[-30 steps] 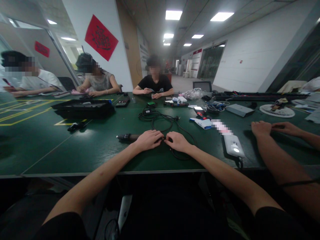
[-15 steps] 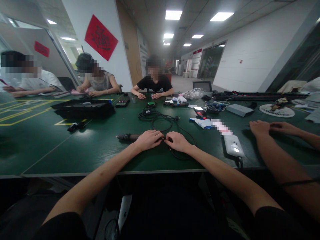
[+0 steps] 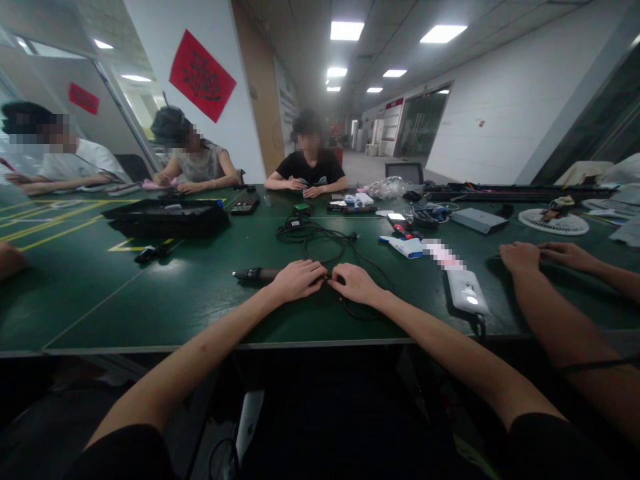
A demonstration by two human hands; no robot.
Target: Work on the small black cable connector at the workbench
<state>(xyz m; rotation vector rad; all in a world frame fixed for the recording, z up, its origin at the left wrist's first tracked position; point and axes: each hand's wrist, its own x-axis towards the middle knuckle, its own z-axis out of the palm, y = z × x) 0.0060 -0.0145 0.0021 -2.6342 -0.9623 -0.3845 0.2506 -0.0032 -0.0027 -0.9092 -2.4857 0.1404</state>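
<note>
A dark electric screwdriver point(image 3: 254, 274) lies along the green table, its metal tip pointing left. My left hand point(image 3: 299, 279) is closed over its rear part. Close beside it, my right hand point(image 3: 357, 283) is in a pinch at the tool's rear end. A tiny brass-coloured spot shows between the two hands; what my right fingers hold is too small and covered to name. Behind my hands a black cable point(image 3: 320, 249) lies in loose loops. One stretch of it curves round below my right hand.
A black tray point(image 3: 167, 215) stands left. To the right are a white box-shaped device point(image 3: 467, 292), a blue-and-white packet point(image 3: 403, 247) and a fan part point(image 3: 554, 222). A neighbour's hands point(image 3: 520, 257) rest at the right. Several people sit across the table.
My hands and the screwdriver stay almost in place. The person opposite has drawn their hands closer together. Part of another person's hand has appeared at the left edge.
</note>
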